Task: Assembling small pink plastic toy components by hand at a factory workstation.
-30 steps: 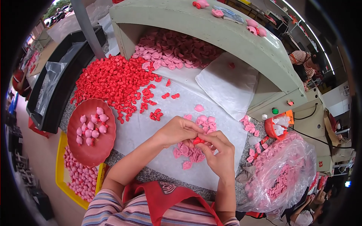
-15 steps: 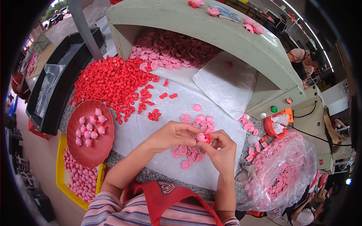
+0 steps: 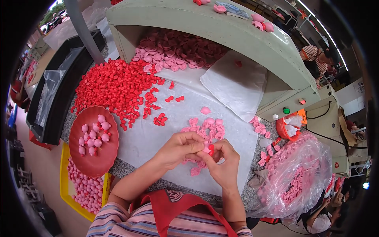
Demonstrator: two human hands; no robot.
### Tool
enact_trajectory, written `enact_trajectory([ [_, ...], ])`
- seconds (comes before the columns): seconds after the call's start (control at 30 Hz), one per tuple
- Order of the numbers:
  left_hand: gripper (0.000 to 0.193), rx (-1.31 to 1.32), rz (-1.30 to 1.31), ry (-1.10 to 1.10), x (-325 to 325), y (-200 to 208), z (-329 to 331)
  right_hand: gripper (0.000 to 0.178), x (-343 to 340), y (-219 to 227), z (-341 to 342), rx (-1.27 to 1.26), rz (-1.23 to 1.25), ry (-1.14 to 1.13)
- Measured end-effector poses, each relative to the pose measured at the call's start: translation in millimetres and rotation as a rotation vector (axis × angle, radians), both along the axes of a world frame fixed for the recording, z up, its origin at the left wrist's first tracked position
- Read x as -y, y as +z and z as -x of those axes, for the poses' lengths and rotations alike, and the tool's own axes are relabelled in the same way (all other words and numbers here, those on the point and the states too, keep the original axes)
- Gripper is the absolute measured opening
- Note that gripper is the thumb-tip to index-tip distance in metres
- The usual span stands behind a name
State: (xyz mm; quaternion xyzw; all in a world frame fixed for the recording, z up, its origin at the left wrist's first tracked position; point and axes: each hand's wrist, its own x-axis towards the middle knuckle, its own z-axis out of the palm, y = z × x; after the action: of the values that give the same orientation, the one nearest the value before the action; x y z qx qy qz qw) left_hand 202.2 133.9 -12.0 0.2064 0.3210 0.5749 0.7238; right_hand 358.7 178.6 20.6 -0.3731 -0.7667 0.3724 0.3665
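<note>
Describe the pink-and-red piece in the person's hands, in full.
The pink-and-red piece is small, with a pink body and a bright red part on its right side. It looks smooth, like soft plastic or rubber. The fingers of the left hand grip it from the left, those of the right hand from the right, over the white sheet. The fingers cover much of it, so its full shape cannot be told.

Clear passage over white sheet (image 3: pixel 138 144) between plate (image 3: pixel 91 167) and left hand (image 3: pixel 178 151), red heap (image 3: pixel 106 85) beyond
</note>
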Motion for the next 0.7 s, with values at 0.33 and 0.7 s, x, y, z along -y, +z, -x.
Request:
enact_trajectory([
  [0.33, 0.012, -0.211, -0.086, 0.057, 1, 9, -3, 0.022, -11, 12, 0, 0.176, 0.103, 0.045],
  [0.7, 0.011, -0.46, -0.259, 0.22, -1, -1, -6, 0.02, -14, -9, 5, 0.134, -0.171, 0.045],
])
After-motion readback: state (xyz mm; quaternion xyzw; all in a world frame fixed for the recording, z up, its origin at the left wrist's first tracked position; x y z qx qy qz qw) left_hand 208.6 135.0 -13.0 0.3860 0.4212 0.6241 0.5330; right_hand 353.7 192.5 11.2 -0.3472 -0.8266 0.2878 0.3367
